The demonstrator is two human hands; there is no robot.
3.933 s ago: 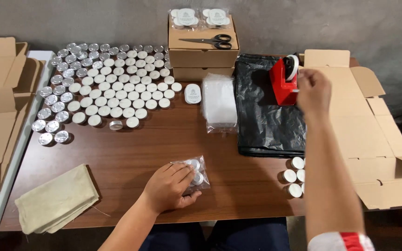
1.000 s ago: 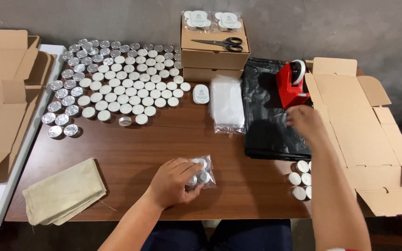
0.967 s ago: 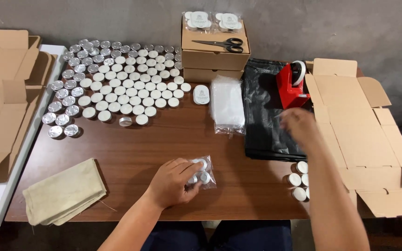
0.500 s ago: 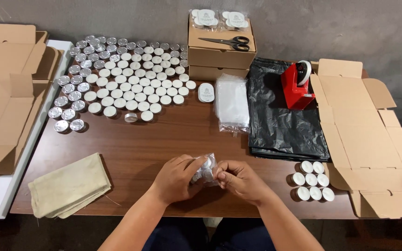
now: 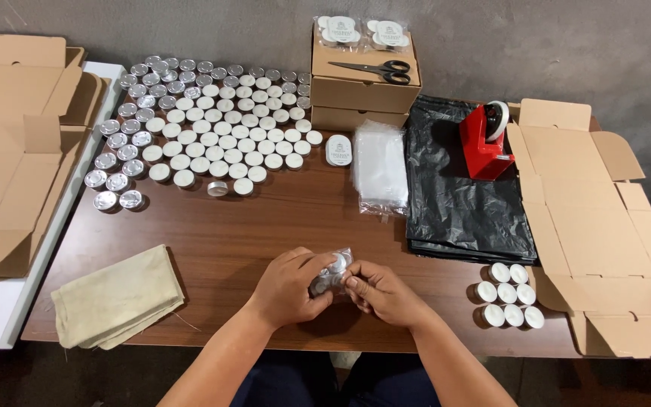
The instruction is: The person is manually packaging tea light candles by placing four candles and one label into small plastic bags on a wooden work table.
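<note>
Candle pouch point(image 5: 331, 273) in both hands — tape dispenser point(image 5: 485, 138) far.

A small packing workshop: a brown wooden table point(image 5: 220, 241) set against a bare grey concrete wall point(image 5: 566, 45) serves as a hand-packing station. Rows of small white tealight candles in silver metal cups point(image 5: 205, 128) cover one end, beside closed brown cardboard boxes point(image 5: 363, 94), flat unfolded cardboard cartons point(image 5: 597, 226), a stack of clear plastic bags point(image 5: 380, 166), black plastic sheets point(image 5: 461, 196), a red tape dispenser point(image 5: 485, 139) and black-handled scissors point(image 5: 374, 70).
</note>
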